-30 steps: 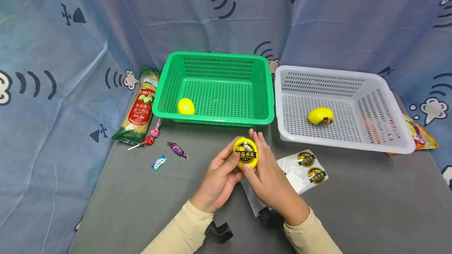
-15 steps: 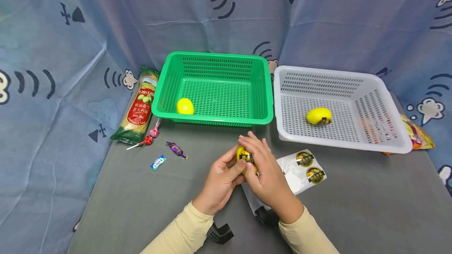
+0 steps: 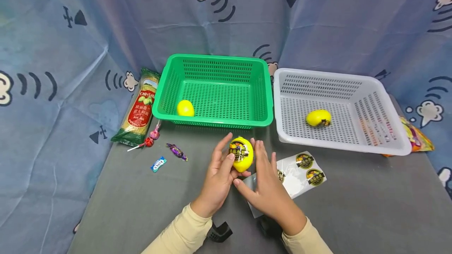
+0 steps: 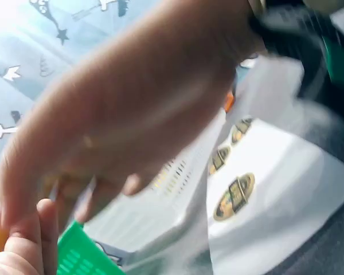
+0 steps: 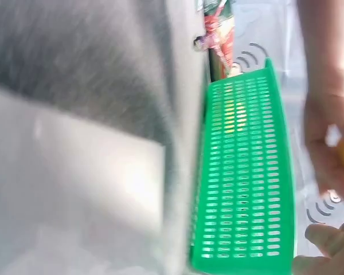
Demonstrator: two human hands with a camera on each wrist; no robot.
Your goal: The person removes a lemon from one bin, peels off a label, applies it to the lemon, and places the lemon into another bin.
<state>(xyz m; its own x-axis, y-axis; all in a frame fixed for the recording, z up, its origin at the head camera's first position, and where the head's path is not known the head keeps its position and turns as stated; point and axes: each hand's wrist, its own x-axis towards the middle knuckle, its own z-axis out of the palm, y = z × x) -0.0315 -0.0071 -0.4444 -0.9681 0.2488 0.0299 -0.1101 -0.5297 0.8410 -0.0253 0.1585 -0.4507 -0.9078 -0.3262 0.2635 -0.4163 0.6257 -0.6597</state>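
Here the left hand (image 3: 216, 175) grips the stickered lemon (image 3: 241, 154); the right hand (image 3: 265, 185), fingers straight, touches its side.

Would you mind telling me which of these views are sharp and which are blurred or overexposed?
Head view: sharp and evenly lit, the lemon and its sticker readable between both hands, with some wide-angle bending at the edges. Left wrist view: heavy motion blur on the right hand, top left corner washed out. Right wrist view: the green basket fairly crisp, the left half smeared and pale.
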